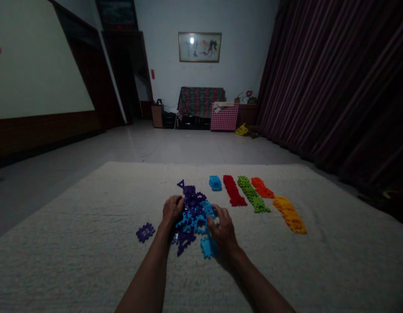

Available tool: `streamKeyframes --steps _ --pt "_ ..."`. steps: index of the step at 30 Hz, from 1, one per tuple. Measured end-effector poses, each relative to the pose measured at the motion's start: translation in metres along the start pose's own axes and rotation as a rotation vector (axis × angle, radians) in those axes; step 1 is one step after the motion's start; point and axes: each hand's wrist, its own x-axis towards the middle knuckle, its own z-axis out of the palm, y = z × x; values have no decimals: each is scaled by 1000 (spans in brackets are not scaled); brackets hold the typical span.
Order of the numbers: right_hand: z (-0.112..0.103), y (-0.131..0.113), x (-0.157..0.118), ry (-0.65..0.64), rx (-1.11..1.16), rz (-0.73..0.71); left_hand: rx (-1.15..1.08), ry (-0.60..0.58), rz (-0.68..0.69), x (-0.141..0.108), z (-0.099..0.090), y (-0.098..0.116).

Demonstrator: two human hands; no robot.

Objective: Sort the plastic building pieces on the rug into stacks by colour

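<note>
A mixed pile of purple pieces [193,198] and light blue pieces [187,221] with notched edges lies between my hands. At the pile's left edge is my left hand [173,209], its fingers curled against the pieces; what it grips, if anything, is hidden. My right hand [223,226] touches the blue pieces on the right side, thumb and fingers apart. One purple piece [145,232] lies alone to the left, and a light blue piece [206,247] sits just below the pile. Further right are a blue group [215,183] and a red row [233,191].
Beyond the red row lie a green row [252,194], an orange row [262,188] and a yellow row [289,214]. All rest on a pale mat [90,217]. Cloth-covered furniture [201,102] stands at the far wall, with a dark curtain [305,87] on the right.
</note>
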Motion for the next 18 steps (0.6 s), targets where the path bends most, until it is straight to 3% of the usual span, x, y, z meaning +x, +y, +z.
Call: streamKeyframes --steps 7,13,18 --pt "21 49 69 -37 -325 136 -34 32 32 3 8 -3" --pt "21 53 82 -300 -548 364 -15 61 27 3 9 -1" --pt "21 50 95 -410 -574 398 2 63 25 3 10 0"
